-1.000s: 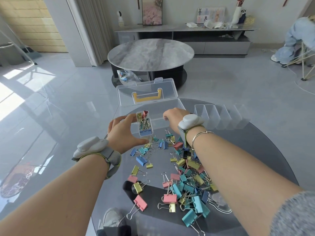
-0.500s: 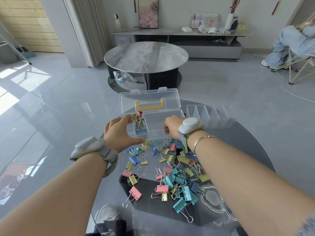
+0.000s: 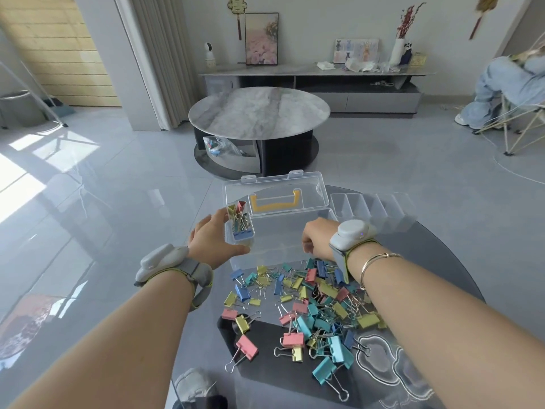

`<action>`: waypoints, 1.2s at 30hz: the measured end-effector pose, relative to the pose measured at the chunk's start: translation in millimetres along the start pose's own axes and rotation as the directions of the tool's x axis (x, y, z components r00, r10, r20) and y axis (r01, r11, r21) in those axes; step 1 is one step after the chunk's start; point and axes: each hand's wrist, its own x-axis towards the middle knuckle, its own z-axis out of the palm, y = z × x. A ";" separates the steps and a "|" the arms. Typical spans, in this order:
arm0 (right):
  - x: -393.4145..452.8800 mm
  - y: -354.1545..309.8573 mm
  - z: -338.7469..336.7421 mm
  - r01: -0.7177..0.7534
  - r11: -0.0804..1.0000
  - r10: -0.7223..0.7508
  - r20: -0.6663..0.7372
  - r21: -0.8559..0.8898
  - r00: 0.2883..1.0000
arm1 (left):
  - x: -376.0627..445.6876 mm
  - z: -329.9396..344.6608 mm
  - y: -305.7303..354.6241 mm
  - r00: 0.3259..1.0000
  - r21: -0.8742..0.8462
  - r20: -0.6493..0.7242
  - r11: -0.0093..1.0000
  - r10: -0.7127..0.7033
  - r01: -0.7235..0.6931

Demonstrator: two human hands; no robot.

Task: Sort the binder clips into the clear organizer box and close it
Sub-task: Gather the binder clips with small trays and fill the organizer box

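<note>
A clear organizer box (image 3: pixel 283 234) stands open on the round glass table (image 3: pixel 436 261), its lid (image 3: pixel 312 187) with a yellow handle tilted back. My left hand (image 3: pixel 211 242) grips a small clear bin (image 3: pixel 240 224) holding several binder clips, at the box's left end. My right hand (image 3: pixel 317 239) rests curled on the box's front edge; whether it holds anything is hidden. A pile of pink, yellow, teal and blue binder clips (image 3: pixel 312 302) lies on the table in front of the box.
A clear divider tray (image 3: pixel 374 211) sits right of the box. A round marble coffee table (image 3: pixel 259 113) stands beyond on the tiled floor. A person sits in a chair (image 3: pixel 513 104) at far right. A shoe (image 3: pixel 191 385) shows under the glass.
My left hand has carried the small bin of clips a little further over the box's left end. The camera has tilted upward; my right hand stays at the box's front.
</note>
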 end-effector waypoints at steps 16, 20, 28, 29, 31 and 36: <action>2.4 0.0 -0.3 -0.013 1.000 0.013 0.016 0.001 1.000 | -1.0 17.2 -6.1 0.988 0.023 0.135 0.997 -0.078 0.076; 2.2 0.9 1.0 -0.030 0.999 0.029 0.032 0.031 0.999 | 2.5 29.4 1.5 0.990 0.068 0.093 0.992 -0.109 0.103; 10.5 17.3 7.1 -0.138 0.951 0.227 -0.327 0.275 0.917 | 9.2 50.5 25.5 0.969 0.000 -0.026 0.969 -0.246 0.246; 11.0 20.7 7.4 -0.143 0.956 0.237 -0.382 0.258 0.894 | 9.5 52.5 29.4 0.965 0.060 -0.063 0.964 -0.256 0.260; 13.7 22.9 6.9 -0.161 0.965 0.240 -0.441 0.209 0.865 | 10.7 53.6 32.3 0.974 0.203 -0.117 0.956 -0.192 0.213; 21.3 39.4 11.1 -0.267 0.954 0.298 -0.527 0.136 0.796 | 26.1 72.1 42.2 0.997 0.329 -0.071 0.944 -0.009 0.032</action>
